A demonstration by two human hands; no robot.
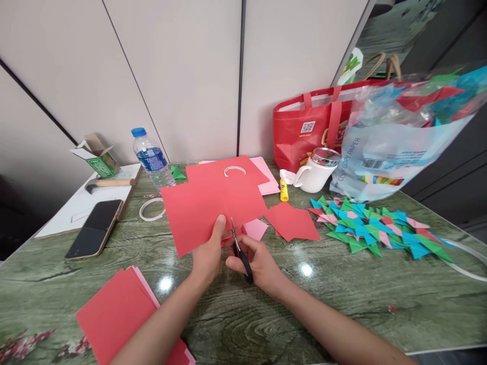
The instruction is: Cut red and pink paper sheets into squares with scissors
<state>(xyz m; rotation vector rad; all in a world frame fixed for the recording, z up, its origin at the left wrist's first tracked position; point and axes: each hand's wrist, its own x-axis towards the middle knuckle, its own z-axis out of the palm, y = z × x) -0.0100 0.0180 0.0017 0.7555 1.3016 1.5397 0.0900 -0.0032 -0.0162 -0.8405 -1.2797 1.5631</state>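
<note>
Closest to us, at eight o'clock from the scissors [243, 257], sits a red paper stack [116, 309] on the green tabletop [216, 329], partly hidden by our left forearm [163, 317]. Up at eleven o'clock, our left grip [208, 253] is pinching a large red sheet [198, 210], thumb on top, while our right grip [253, 258] is closed round the black handles, blades right at the sheet's lower edge! Out at three we've got folded paper pieces [375, 230], and at nine, a phone [95, 229].
</note>
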